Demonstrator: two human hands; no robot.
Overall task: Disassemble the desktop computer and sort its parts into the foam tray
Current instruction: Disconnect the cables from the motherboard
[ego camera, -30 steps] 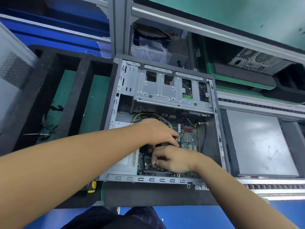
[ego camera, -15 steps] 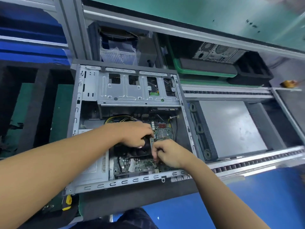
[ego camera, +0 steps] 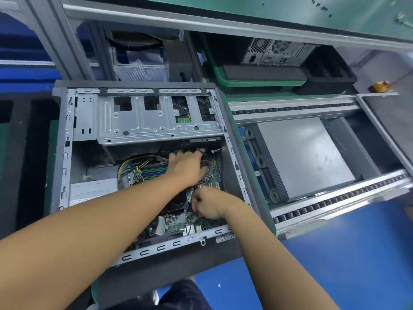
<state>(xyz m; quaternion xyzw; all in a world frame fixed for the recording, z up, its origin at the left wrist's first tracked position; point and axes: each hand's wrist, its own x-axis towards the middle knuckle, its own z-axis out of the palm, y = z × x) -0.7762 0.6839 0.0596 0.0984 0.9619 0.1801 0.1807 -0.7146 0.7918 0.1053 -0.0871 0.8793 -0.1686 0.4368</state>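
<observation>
green bin (ego camera: 263, 82) sat at rear, second tower case (ego camera: 274, 51) just behind its rim | clear plastic bags (ego camera: 143, 70) lay in back bay | roller rail (ego camera: 335, 204) ran at right | blurred orange object (ego camera: 381, 86) far right | blue floor (ego camera: 357, 253) below

two hands, the left hand (ego camera: 185, 164) and the right hand (ego camera: 206, 205); one open computer case (ego camera: 67, 153) holding one green circuit board (ego camera: 176, 220), one black fan (ego camera: 177, 203) and one metal drive cage (ego camera: 156, 121). one second computer (ego camera: 274, 51), one green bin (ego camera: 257, 84) and two black foam trays (ego camera: 33, 153) (ego camera: 328, 74). one grey panel (ego camera: 301, 153) with three round feet (ego camera: 260, 161), two roller rails (ego camera: 290, 108) and one yellow object (ego camera: 381, 86).
</observation>
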